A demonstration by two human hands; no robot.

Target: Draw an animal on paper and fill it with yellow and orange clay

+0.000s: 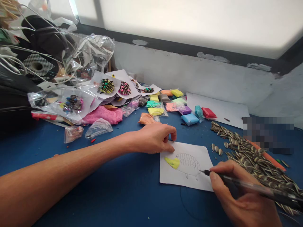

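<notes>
A black pen [255, 188] is gripped in my right hand [246, 195]. Its tip meets the sheet of white paper [170, 176] at the right end of a drawn animal outline [188, 164]. That outline has an oval body filled with small marks and two short legs. Yellow clay [174, 163] is pressed flat over the head end, tapering left to a point. At the paper's upper left corner, my left hand [152, 137] rests with curved fingers; the thumb touches the sheet and stands apart from the index finger.
Striped sunflower seeds [255, 154] are heaped at right. Behind the paper lie several coloured clay packets [190, 119] and a blank white sheet [222, 110]. Farther left are a pink cloth [104, 115], seed-covered figures on paper [106, 85], plastic bags and a black spool [38, 65]. A wall borders the back.
</notes>
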